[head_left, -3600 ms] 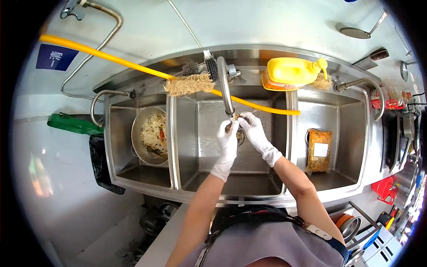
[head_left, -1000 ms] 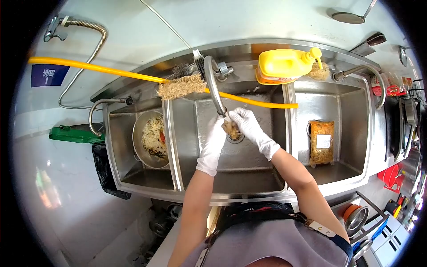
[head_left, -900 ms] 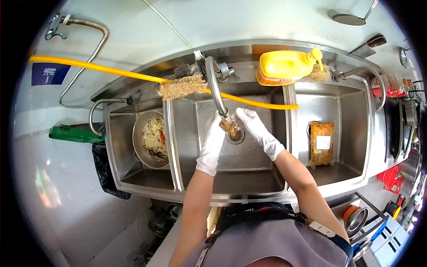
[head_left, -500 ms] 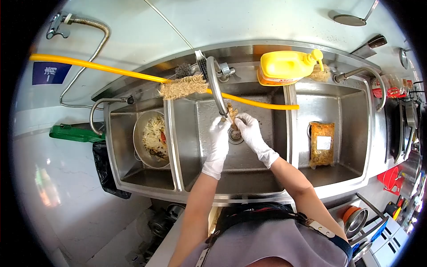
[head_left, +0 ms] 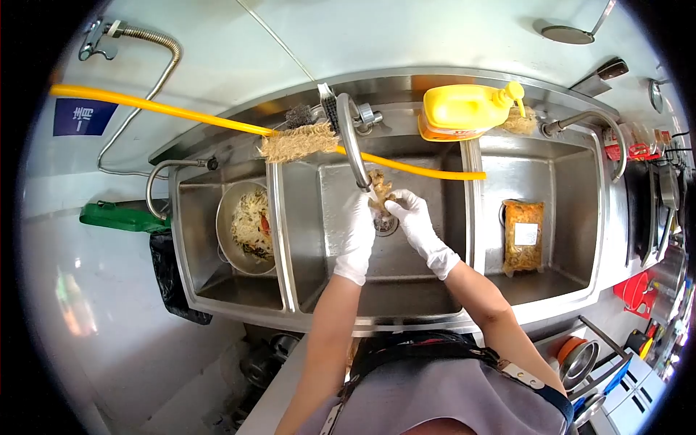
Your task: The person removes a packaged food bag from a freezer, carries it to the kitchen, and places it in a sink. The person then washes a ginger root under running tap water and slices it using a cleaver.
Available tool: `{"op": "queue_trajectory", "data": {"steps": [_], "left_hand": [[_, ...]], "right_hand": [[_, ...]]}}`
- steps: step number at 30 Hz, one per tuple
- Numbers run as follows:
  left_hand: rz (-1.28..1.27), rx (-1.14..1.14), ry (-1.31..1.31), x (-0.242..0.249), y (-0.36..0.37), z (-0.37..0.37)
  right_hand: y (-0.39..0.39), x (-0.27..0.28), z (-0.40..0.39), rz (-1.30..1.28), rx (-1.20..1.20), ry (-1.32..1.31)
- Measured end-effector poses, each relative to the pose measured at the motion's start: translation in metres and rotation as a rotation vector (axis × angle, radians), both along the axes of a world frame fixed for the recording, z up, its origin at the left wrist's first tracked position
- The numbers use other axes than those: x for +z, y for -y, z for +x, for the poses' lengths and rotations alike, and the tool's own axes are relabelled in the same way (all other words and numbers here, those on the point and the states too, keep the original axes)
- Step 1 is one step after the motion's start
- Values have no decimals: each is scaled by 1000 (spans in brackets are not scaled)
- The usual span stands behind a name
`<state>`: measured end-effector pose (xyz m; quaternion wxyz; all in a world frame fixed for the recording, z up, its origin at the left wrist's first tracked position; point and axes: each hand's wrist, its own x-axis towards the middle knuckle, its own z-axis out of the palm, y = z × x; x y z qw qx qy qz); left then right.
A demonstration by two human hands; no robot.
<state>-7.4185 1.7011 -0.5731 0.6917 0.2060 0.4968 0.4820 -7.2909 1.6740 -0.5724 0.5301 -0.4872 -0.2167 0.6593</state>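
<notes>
In the middle sink basin [head_left: 413, 264], under the curved metal faucet [head_left: 349, 141], both white-gloved hands hold a knobby, light-brown piece of ginger root [head_left: 380, 185]. My left hand [head_left: 357, 235] is closed around its lower left side, with the fingertips partly behind the faucet's end. On the other side, my right hand [head_left: 417, 226] pinches the root between thumb and fingers. Water seems to run from the faucet over the root. Just below it lies the round drain [head_left: 386, 226].
A metal bowl of food scraps [head_left: 226, 250] stands in the left basin. In the right basin lies a labelled sealed food bag [head_left: 523, 254]. A yellow hose [head_left: 420, 171] crosses the middle basin, near a rough brown scrub pad [head_left: 299, 143]. A yellow jug [head_left: 460, 112] sits on the back ledge.
The ginger has turned and more of it shows above the fingers. My left hand has shifted slightly, and water now splashes near the drain.
</notes>
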Motion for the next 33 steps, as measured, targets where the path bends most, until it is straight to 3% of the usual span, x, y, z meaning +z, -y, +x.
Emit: {"op": "queue_trajectory", "data": {"steps": [2,3,6,7,10,11,14,15,18,19,22,23,26,27,30,33], "left_hand": [[-140,21,39,-24,0,-11],[-187,134,169,17,-2,8],[-103,-9,3,26,11,10],[17,-191,-110,21,15,10],[6,-128,-176,27,15,16],[-36,-134,-201,17,15,12],[-103,-52,-97,10,12,4],[-19,16,-31,23,10,12],[-19,-18,19,22,11,10],[-37,-23,-42,43,12,20],[-145,8,-83,33,10,13],[-85,6,-15,36,9,12],[-4,-53,36,29,5,-2],[-34,74,-17,24,5,-2],[-12,68,-27,18,6,-2],[31,67,-116,34,7,5]], "right_hand": [[-1,-2,3,-66,-24,-80],[-2,-3,4,-126,-24,-89],[-6,2,3,-72,-30,24],[-7,-2,0,-61,-11,63],[-17,2,-5,-34,6,144],[-19,7,-3,-178,21,-65],[-22,4,7,-46,241,52],[-20,11,-2,153,182,167],[-21,26,-3,81,131,188],[-27,10,-6,100,82,344],[-34,2,-4,-21,62,-46],[-33,13,15,-121,310,32],[-26,4,10,-73,175,-149],[-21,8,8,30,203,-57],[-17,16,2,-50,72,-85],[-15,2,0,-33,105,-30]]}}
